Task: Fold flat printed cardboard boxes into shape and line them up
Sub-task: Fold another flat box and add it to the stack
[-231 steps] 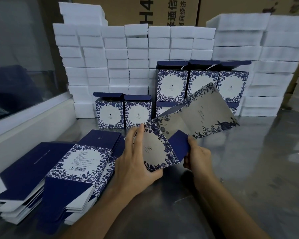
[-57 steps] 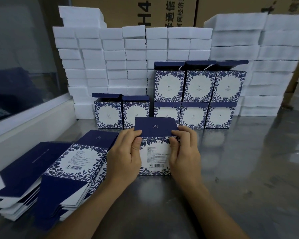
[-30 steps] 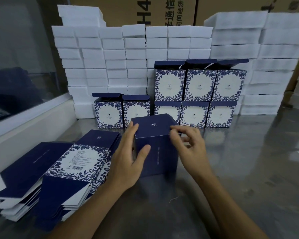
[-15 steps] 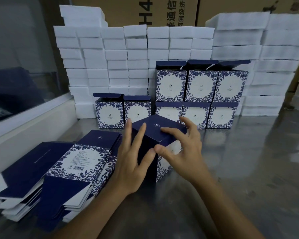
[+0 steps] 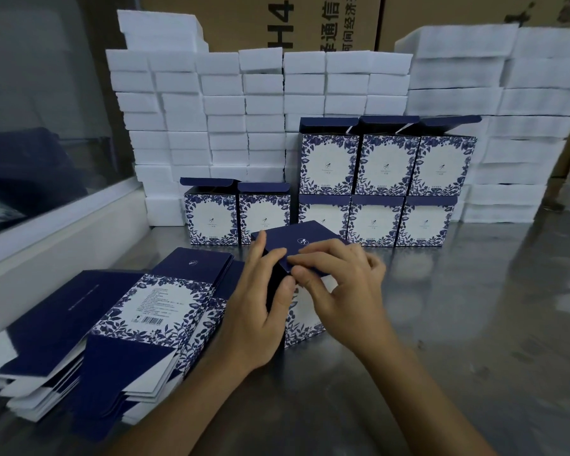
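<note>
- Two hands work our folded box (image 5: 305,311) on the steel table (image 5: 474,340): left hand (image 5: 260,311) grips its dark side, right hand (image 5: 339,287) pinches the navy lid's front edge.
- At nine o'clock, flat blanks (image 5: 112,324) lie stacked.
- At twelve o'clock, finished boxes (image 5: 375,189) line up before white foam blocks (image 5: 244,103).

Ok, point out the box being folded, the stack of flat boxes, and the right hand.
box being folded (image 5: 305,238), head view, navy top panel.
stack of flat boxes (image 5: 152,304), head view, white label panel.
right hand (image 5: 341,284), head view, back of hand.
</note>
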